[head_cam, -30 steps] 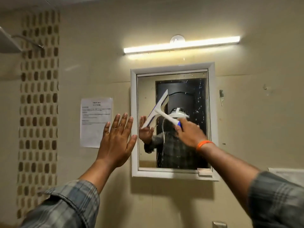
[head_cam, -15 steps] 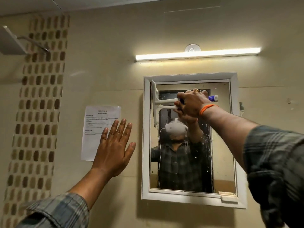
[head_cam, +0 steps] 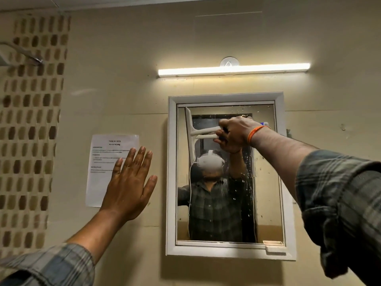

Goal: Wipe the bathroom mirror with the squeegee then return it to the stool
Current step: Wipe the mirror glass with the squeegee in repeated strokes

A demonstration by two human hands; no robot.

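Observation:
A white-framed mirror [head_cam: 266, 193] hangs on the beige wall, with water drops on its right half. My right hand [head_cam: 235, 133] grips the handle of a white squeegee [head_cam: 190, 135]. Its blade stands vertical against the glass near the mirror's upper left edge. My left hand [head_cam: 129, 184] is held flat with fingers spread, against or close to the wall left of the mirror, and holds nothing. The stool is out of view.
A lit tube light [head_cam: 233, 69] runs above the mirror. A printed paper sheet [head_cam: 103, 172] is stuck to the wall behind my left hand. A mosaic tile strip [head_cam: 31, 120] and a shower arm [head_cam: 22, 54] are at the far left.
My right hand raised the squeegee from the mirror's middle to its upper left and turned the blade vertical. The view tilted upward. My left hand stayed by the wall.

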